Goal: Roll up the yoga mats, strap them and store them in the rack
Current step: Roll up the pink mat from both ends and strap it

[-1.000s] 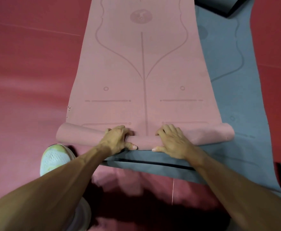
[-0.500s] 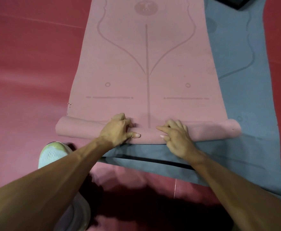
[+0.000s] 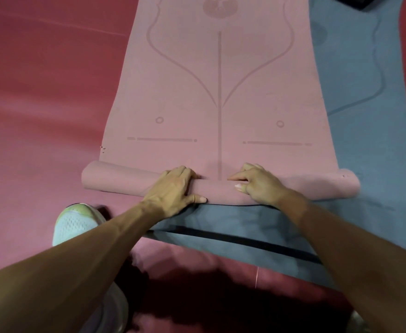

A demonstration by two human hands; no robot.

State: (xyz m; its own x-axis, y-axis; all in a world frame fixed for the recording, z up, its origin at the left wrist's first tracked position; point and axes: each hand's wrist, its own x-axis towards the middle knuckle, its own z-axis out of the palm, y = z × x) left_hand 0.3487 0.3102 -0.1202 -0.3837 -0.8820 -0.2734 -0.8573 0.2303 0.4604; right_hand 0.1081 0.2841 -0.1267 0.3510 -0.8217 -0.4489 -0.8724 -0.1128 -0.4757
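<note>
A pink yoga mat (image 3: 218, 92) with printed alignment lines lies lengthwise on the floor, running away from me. Its near end is rolled into a low tube (image 3: 115, 179) lying across the view. My left hand (image 3: 173, 188) grips the roll left of centre, fingers over the top and thumb at the front. Just right of centre, my right hand (image 3: 257, 186) curls over the roll. A blue-grey yoga mat (image 3: 365, 116) lies flat under and to the right of the pink one, its near edge showing below the roll.
Red floor (image 3: 41, 92) surrounds the mats. My light green and white shoe (image 3: 77, 222) stands on the floor just left of my left forearm. A dark object (image 3: 356, 2) sits at the top right corner on the blue-grey mat.
The roll has advanced along the pink mat and grown slightly thicker. Both hands moved forward with it, and the right hand's fingers shifted over the top.
</note>
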